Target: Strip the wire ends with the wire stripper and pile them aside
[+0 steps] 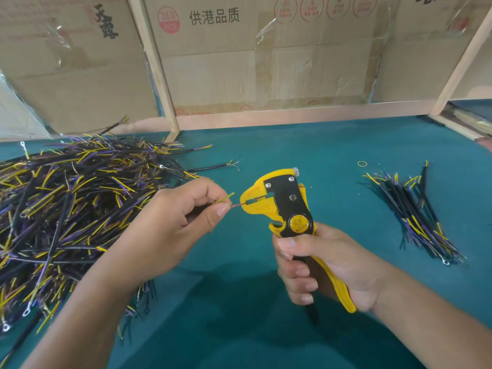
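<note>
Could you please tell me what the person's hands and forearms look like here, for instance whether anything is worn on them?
Both the left hand and the right hand are bare: no gloves, rings, watch or bracelets show. Both forearms are uncovered as far as the picture's edge, with no sleeve in view. The fingernails are short and unpainted.

"供港品质", "360 PCS" on carton (239, 49)

Surface: we see a teal table (306, 145) | left: big wire heap (66, 209) | right: small wire bundle (418, 217) (rubber band (362, 163) just beyond it)
</note>
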The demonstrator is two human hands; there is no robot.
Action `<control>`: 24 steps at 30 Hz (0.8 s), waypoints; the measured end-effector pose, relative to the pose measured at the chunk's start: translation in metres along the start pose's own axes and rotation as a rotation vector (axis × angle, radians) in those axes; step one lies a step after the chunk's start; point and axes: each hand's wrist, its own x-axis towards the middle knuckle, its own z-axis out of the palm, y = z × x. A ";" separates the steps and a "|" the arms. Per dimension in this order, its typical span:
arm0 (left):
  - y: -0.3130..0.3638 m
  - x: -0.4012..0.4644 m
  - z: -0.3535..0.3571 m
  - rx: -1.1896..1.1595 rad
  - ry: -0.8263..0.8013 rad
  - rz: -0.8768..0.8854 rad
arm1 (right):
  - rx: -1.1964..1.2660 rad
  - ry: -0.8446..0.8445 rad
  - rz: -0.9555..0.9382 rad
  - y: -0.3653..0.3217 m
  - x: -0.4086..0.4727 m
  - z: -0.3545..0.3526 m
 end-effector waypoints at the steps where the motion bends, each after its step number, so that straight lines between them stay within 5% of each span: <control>1: 0.000 0.001 0.000 -0.006 -0.005 0.000 | -0.005 -0.005 0.000 0.000 0.001 -0.002; 11: -0.005 0.000 -0.004 0.005 -0.033 0.034 | -0.010 0.007 0.025 -0.002 0.002 -0.008; 16: -0.026 -0.006 -0.035 -0.036 0.228 -0.042 | 0.111 0.192 -0.171 -0.029 -0.011 -0.028; 24: -0.012 -0.001 -0.010 -0.078 0.102 -0.035 | 0.099 -0.056 -0.129 0.004 0.005 -0.012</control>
